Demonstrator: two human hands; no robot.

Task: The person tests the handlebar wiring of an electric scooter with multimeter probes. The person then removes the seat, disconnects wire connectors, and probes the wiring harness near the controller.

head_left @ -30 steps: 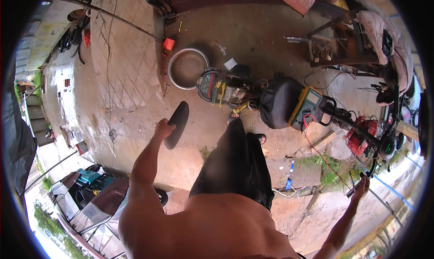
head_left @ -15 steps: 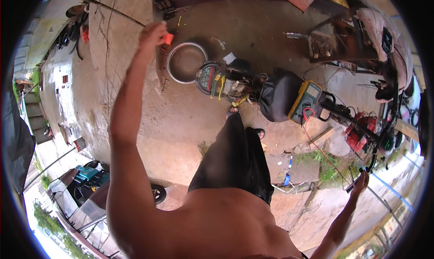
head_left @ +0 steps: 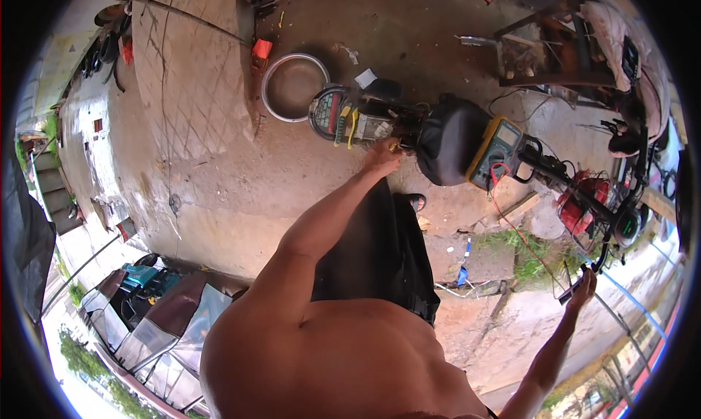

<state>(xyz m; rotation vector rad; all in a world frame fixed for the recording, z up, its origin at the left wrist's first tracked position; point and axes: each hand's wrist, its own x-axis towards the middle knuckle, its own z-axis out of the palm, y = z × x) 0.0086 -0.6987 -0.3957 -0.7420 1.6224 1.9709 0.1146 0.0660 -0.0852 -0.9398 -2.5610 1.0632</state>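
My left hand (head_left: pixel 382 157) reaches down to the underside of the open electric scooter (head_left: pixel 369 127), by yellow wires at its exposed frame, fingers curled on something I cannot make out. My right hand (head_left: pixel 582 291) grips the black handlebar grip (head_left: pixel 568 292) at the lower right. Beside the open section lies a black seat or cover (head_left: pixel 453 141), and a yellow-and-grey multimeter (head_left: pixel 495 152) rests on the scooter with a red lead trailing down. My legs in black trousers stand below my left arm.
A round metal basin (head_left: pixel 296 56), an orange object (head_left: pixel 262 49) and a white paper scrap (head_left: pixel 366 78) lie on the concrete floor. A dark metal stand (head_left: pixel 555 79) is upper right, red bundle (head_left: pixel 580 218) by the front frame, covered vehicle (head_left: pixel 179 317) lower left, grass and rubble below the scooter.
My left hand held a dark oval piece, rose empty toward the upper left, and has now moved down and right to the scooter. The piece has left it. My right hand stays on the grip.
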